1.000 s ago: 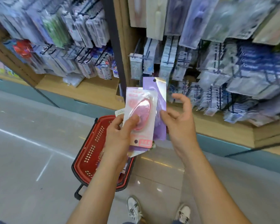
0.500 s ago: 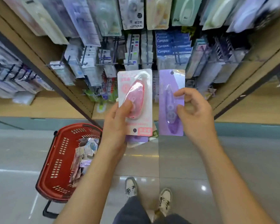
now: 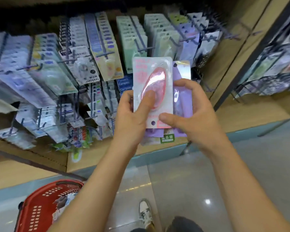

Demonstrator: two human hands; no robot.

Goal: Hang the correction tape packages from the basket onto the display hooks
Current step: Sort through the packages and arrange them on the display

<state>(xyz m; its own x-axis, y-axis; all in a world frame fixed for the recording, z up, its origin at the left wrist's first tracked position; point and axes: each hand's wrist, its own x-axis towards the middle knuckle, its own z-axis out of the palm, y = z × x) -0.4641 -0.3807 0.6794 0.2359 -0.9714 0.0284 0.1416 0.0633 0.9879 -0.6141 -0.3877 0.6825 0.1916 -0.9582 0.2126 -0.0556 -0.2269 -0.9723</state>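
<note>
The left grip (image 3: 132, 119) curls round the pink package (image 3: 153, 76), thumb on top. The right grip (image 3: 197, 114) holds the purple package (image 3: 182, 97) behind it, close to the hooks (image 3: 145, 48), probably to pick one to hang.

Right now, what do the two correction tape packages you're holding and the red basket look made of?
Pink correction tape package: probably printed card backing under a clear, glossy plastic blister, judging by the glare on its bulge. Purple correction tape package behind it: likely the same. Red basket: moulded plastic, semi-gloss, with slotted walls.
</note>
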